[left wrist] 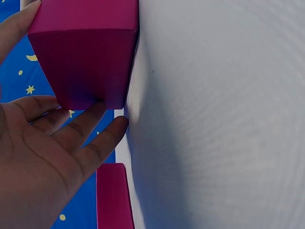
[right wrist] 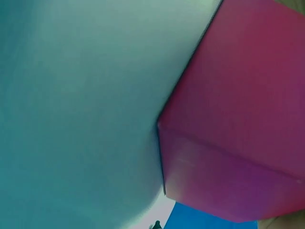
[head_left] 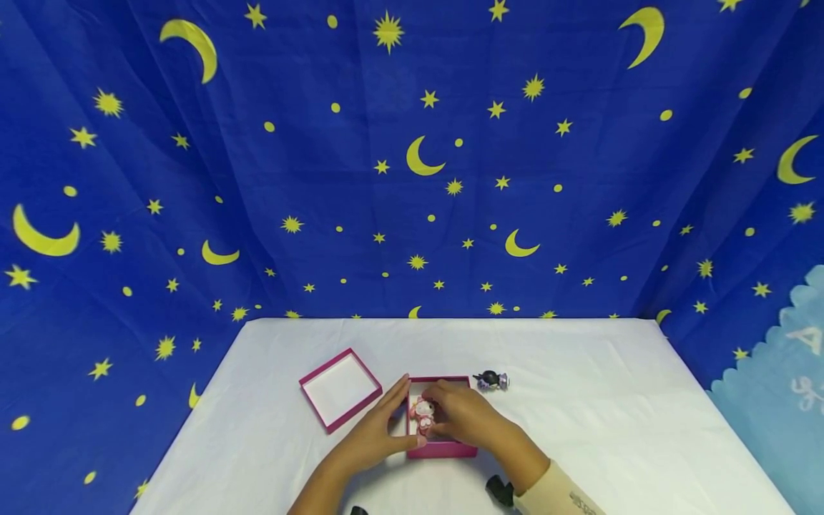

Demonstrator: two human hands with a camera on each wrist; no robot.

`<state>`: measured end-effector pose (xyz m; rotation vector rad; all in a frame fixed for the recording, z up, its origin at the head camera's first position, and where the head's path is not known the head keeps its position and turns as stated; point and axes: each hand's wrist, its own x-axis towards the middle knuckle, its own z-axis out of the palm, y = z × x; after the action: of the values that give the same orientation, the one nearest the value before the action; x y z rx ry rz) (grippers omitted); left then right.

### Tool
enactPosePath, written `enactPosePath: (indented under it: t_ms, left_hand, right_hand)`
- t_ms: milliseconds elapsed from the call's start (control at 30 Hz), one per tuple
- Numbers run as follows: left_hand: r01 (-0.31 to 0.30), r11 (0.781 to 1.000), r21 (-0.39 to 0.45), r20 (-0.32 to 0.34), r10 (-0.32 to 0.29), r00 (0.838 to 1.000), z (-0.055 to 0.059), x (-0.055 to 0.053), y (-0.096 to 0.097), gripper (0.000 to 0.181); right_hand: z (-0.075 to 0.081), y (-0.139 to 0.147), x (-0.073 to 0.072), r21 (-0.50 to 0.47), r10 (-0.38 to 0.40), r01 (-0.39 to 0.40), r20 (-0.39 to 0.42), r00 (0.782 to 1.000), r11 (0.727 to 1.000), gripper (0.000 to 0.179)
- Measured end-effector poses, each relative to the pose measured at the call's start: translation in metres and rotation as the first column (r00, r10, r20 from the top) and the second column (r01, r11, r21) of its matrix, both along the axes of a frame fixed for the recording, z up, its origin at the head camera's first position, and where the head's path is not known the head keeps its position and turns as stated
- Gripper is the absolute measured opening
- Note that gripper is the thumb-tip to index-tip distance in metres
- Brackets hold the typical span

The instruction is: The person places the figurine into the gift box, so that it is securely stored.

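A magenta open box [head_left: 444,450] with a pale inside sits in front of me. My left hand [head_left: 375,438] touches its left side, thumb over the near rim and fingers toward the far corner. In the left wrist view the fingers [left wrist: 88,121] look mostly straight and spread against the box wall [left wrist: 86,67]. Inside the box, my right hand [head_left: 466,413] pinches a small pink-and-white figurine [head_left: 423,415] between thumb and fingers. The right wrist view mainly shows the outer walls of the box [right wrist: 233,95], with the right hand's grip out of sight.
Left of the box lies a shallow magenta-rimmed lid [head_left: 341,392], white inside facing up. A small black-and-purple figurine [head_left: 491,380] lies beyond the box to the right. White cloth [head_left: 579,400] covers the table, and a blue moon-and-star curtain [head_left: 360,207] hangs behind it.
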<state>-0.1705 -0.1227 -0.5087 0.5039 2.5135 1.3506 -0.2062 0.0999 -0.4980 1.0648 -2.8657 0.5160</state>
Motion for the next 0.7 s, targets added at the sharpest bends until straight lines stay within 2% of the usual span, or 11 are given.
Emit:
enactPosePath:
  t_ms: [200,400,700]
  left_hand:
    - [0.004,1.000,-0.008,-0.008,-0.004,1.000,0.000,0.000,-0.001,0.100]
    - [0.010,1.000,-0.005,-0.013,-0.010,1.000,-0.001,0.000,-0.001,0.100]
    - [0.005,1.000,0.002,0.002,-0.005,1.000,-0.002,-0.002,-0.001,0.100]
  right_hand:
    - [0.001,0.002,-0.001,-0.031,0.007,-0.005,0.056,0.998,0.999,0.066]
    - [0.005,0.010,0.003,-0.159,-0.024,0.049,0.155,0.988,0.986,0.063]
    - [0.007,0.026,0.005,-0.344,-0.078,0.116,0.122,0.989,0.932,0.051]
